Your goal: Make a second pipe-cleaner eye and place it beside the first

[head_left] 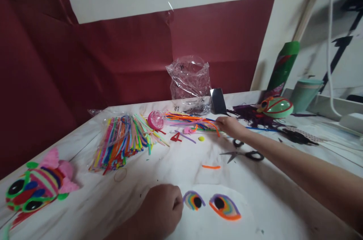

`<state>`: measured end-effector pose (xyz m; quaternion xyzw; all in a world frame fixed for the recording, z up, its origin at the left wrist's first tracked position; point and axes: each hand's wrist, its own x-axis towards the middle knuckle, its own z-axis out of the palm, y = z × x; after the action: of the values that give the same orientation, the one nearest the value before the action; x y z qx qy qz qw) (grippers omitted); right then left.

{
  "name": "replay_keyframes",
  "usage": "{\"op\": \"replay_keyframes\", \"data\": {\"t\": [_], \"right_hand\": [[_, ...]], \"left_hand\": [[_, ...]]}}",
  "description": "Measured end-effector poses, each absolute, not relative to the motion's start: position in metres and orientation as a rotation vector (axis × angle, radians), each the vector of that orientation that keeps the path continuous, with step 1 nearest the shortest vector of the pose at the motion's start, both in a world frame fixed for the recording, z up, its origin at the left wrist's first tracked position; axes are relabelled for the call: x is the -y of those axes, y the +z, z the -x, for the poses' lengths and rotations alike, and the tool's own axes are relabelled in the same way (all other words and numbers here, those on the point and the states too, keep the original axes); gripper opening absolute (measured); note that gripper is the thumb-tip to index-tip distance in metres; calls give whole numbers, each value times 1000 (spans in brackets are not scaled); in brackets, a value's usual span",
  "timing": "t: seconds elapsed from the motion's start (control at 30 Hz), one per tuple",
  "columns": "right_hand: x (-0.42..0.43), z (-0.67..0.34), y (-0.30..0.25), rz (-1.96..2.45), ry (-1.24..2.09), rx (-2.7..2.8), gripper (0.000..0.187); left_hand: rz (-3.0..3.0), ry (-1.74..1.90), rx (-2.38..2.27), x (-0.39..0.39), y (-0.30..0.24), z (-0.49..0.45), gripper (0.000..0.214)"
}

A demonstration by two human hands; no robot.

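My left hand [163, 209] is curled into a fist over the near edge of a white sheet [204, 226]; anything inside it is hidden. Beside it on the sheet lie two eye shapes, a smaller one [194, 200] and a larger one [226, 206], built from coloured strips around black centres. Farther back, my right hand [231, 126] is stretched out with its fingers closed at the right end of a loose bundle of coloured craft strips [193, 118]. Scissors [244, 155] with black handles lie with blades apart below my right wrist. A short orange strip [211, 166] rests above the sheet.
A plastic bag of strips [121, 141] lies at left, near a decorated fish [39, 187]. Behind are a pink ball [155, 119], a clear bag [189, 81] and a phone [217, 101]. A green balloon-like piece [278, 107], a cup [305, 94] and a green can [283, 66] stand right.
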<state>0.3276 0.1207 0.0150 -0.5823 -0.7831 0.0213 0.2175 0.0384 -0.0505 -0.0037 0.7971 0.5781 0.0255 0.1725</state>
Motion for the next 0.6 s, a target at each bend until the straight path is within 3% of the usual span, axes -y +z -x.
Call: {"op": "replay_keyframes", "data": {"t": [0.23,0.6], "right_hand": [[-160,-266,-3,1351,299,2313,30],[-189,-316,40,1351,768,1419,31]], "left_hand": [[-2245,50,-1627,50,0,-38,20],[-2214,87,-1635,50,-2,-38,19]]}}
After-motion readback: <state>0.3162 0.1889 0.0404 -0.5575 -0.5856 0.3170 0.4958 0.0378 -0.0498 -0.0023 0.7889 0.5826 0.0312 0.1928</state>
